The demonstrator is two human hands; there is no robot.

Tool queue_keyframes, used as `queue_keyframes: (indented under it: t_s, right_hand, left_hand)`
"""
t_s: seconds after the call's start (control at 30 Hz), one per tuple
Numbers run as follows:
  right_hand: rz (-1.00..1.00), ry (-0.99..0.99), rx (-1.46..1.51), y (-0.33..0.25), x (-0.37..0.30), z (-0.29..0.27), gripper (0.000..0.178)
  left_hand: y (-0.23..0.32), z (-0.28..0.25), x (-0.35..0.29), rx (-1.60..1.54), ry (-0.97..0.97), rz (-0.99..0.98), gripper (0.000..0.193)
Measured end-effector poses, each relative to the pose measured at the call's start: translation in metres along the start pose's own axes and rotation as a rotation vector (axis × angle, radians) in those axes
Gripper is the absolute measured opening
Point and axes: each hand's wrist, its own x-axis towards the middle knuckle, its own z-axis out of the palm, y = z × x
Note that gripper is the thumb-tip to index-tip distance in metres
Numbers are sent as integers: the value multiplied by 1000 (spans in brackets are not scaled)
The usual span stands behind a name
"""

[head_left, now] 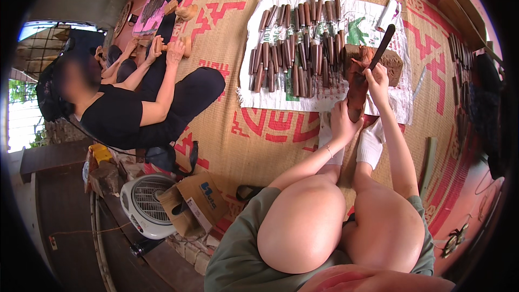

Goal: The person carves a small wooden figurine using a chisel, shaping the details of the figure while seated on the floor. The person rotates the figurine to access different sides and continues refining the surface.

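In front of my shins, my left hand (346,124) is wrapped around the lower part of a reddish-brown wood carving (357,94). My right hand (378,82) is closed on a long dark tool (384,43) that slants up and away to the right. Its working end is hidden by the hand and the carving, so its exact kind cannot be made out. Behind the carving sits a brown wooden block (393,70). Many carving chisels (294,48) with dark wooden handles lie in rows on a white printed sack (259,97) to the left.
A red-patterned straw mat (216,32) covers the floor. More tools (457,75) lie along the right side. At left, a co-worker (113,103) sits handling a pale wooden piece (186,46). A fan (146,205) and an open cardboard box (200,203) stand at lower left.
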Motion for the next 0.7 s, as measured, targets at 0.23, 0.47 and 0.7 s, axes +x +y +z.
queue_keyframes:
  t_s: [0.23,0.47,0.7]
  right_hand:
    - [-154,127,-133,1,9,6,6]
    - [-48,50,41,1,-4,6,6]
    - [-127,112,-185,7,9,8,8]
  left_hand:
    - [5,-2,2,6,-23,-1,77]
    - [3,-2,1,0,-13,-5,79]
    - [6,-2,2,-6,-22,-8,76]
